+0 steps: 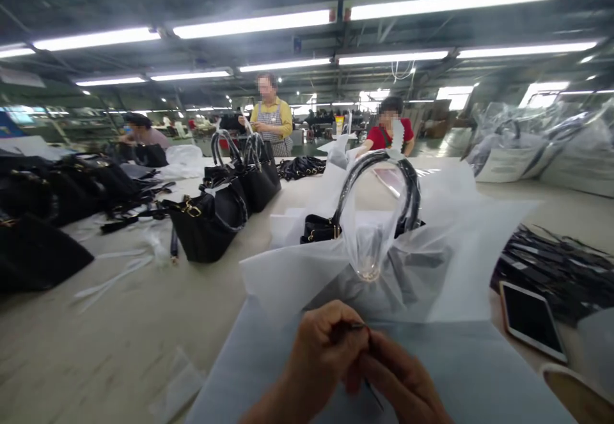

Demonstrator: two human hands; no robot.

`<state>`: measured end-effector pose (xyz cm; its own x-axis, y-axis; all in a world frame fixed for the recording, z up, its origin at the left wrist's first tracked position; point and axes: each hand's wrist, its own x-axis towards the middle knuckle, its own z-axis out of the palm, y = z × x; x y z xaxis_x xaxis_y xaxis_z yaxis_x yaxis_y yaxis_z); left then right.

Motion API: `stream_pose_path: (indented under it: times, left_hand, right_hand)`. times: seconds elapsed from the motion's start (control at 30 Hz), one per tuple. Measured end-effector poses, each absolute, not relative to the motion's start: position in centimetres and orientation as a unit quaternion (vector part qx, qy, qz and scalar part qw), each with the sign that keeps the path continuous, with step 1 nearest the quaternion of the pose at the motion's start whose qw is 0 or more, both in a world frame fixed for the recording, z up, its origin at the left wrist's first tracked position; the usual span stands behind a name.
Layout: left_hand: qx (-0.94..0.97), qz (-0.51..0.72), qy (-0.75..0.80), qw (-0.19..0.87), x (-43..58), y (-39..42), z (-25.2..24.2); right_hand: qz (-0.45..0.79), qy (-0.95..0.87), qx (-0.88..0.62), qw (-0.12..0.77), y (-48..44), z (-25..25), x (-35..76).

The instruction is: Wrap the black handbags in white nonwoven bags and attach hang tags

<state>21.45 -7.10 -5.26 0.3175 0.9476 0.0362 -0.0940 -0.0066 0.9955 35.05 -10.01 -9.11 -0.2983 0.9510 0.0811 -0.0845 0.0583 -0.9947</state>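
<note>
My left hand (pixel 330 344) and my right hand (pixel 400 376) meet at the near edge of the table. Both are closed, fingertips pinched together on a thin dark strip (pixel 374 395). Its tail hangs below the fingers, and most of it is hidden, so its kind is unclear. Just beyond my hands stands a black handbag (pixel 320 227), largely covered by white tissue paper (pixel 460 264). The bag's upright handles (pixel 411 187) are wrapped in clear plastic. Pale sheeting (pixel 259 360) lies beneath my hands.
Black handbags (pixel 204 232) stand to the left, with straps and paper scraps around them. At right are a white-framed tablet or phone (pixel 532 318), a heap of dark straps (pixel 556 264) and plastic-wrapped bags (pixel 508 155). Several people work beyond, one in a yellow top (pixel 285 117).
</note>
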Motion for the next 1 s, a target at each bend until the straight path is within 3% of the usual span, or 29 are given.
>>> stream_pose_path:
  times: [0.2,0.4,0.67,1.0]
  left_hand:
    - [0.584,0.468,0.427,0.508,19.8,-5.8,-3.4]
    - [0.651,0.554,0.446,0.265,18.4,0.0,0.1]
    - [0.656,0.475,0.476,0.343,21.4,7.0,0.3]
    - [0.600,0.462,0.392,0.522,21.2,8.8,0.0]
  right_hand:
    - [0.505,-0.519,-0.473,0.502,-9.0,-7.7,35.3]
    - [0.314,-0.584,-0.505,0.552,-4.6,-3.3,37.2]
    - [0.032,-0.691,-0.582,0.428,3.3,-1.4,35.3]
    - [0.071,-0.688,-0.631,0.351,5.7,-0.9,35.5]
